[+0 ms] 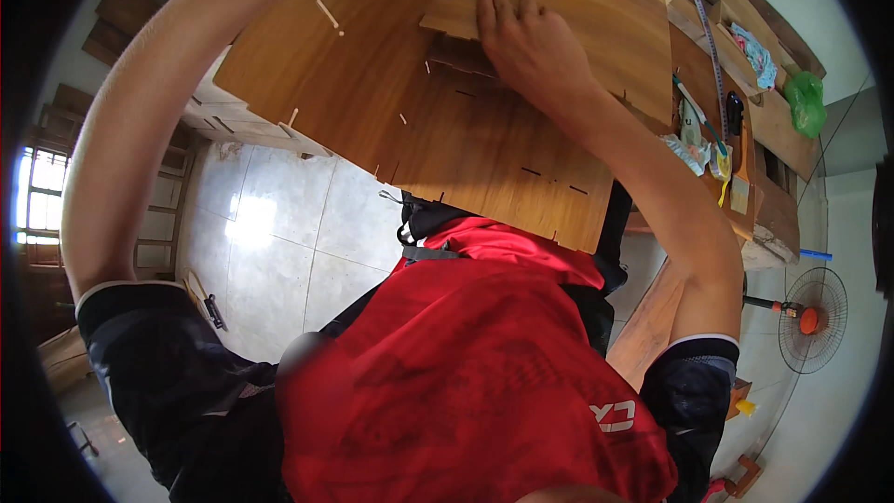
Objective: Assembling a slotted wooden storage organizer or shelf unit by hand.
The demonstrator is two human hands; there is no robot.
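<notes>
The wooden panel [433,126] lies free at near right; white pegs [327,13] obstruct its left.

Bright window [44,188] at left, glare on tiled floor [275,237], bent edges, black corners

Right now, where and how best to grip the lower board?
Probably its near edge, from the lap side, pinched top and bottom: the lower board is flat, this edge juts over the lap, and the right hand is away on the upper board.

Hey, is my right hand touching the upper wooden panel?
Touching. The head view shows your right hand laid over the upper panel, fingers extended along its surface with no visible gap.
</notes>
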